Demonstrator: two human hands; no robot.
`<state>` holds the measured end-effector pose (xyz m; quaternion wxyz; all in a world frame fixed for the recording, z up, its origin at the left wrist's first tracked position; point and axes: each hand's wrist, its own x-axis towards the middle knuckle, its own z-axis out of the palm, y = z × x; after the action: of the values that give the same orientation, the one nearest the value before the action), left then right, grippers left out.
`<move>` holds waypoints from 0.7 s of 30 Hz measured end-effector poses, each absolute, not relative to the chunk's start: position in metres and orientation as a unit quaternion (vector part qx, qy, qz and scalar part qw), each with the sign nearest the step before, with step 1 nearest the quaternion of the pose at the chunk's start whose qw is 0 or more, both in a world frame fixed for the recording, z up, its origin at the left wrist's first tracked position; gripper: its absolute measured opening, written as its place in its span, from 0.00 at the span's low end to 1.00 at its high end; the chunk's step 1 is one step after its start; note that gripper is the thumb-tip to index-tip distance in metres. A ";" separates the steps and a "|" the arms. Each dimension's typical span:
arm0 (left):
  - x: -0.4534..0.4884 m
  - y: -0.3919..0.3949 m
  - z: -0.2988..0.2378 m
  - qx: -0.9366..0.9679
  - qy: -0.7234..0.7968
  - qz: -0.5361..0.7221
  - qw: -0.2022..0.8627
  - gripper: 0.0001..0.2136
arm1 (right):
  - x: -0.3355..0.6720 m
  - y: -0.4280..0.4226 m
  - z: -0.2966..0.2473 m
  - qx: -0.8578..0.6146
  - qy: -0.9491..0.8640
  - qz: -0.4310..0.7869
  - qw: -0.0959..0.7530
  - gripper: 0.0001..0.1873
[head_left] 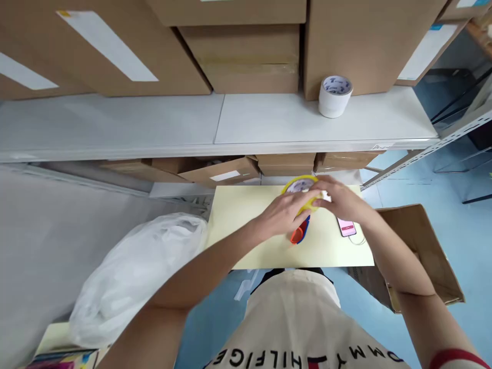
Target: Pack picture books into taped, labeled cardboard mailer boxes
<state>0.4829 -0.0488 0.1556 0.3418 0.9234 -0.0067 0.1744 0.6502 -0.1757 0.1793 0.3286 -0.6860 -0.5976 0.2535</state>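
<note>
A roll of yellow tape is between my two hands, above a pale yellow tabletop. My left hand grips its near left side, fingers reaching across toward the right. From the right, my right hand curls its fingertips onto the roll's edge, close to the left fingertips. Part of the roll is hidden behind the fingers. Just below my left hand lies a blue and orange-red tape dispenser, its upper end covered by the hand and the roll.
A phone lies on the table by my right forearm. White tape rolls stand on the shelf ahead, before large cardboard boxes. An open carton is at right, a white plastic bag at left.
</note>
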 end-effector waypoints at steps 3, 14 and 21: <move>0.427 -0.061 0.114 0.856 0.139 0.178 0.465 0.16 | 0.612 -0.160 0.131 -0.660 -0.564 0.368 0.332 0.15; 0.328 -0.100 0.004 0.403 0.532 0.222 0.711 0.21 | 0.531 -0.220 -0.083 -0.817 0.035 0.420 0.394 0.40; 0.316 -0.107 -0.007 0.353 0.561 0.205 0.720 0.23 | 0.528 -0.226 -0.099 -0.767 0.068 0.414 0.486 0.13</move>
<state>0.3160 -0.1071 -0.0074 0.7202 0.3527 0.5610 0.2053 0.5283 -0.2258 -0.0986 0.4859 -0.7669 0.0684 0.4136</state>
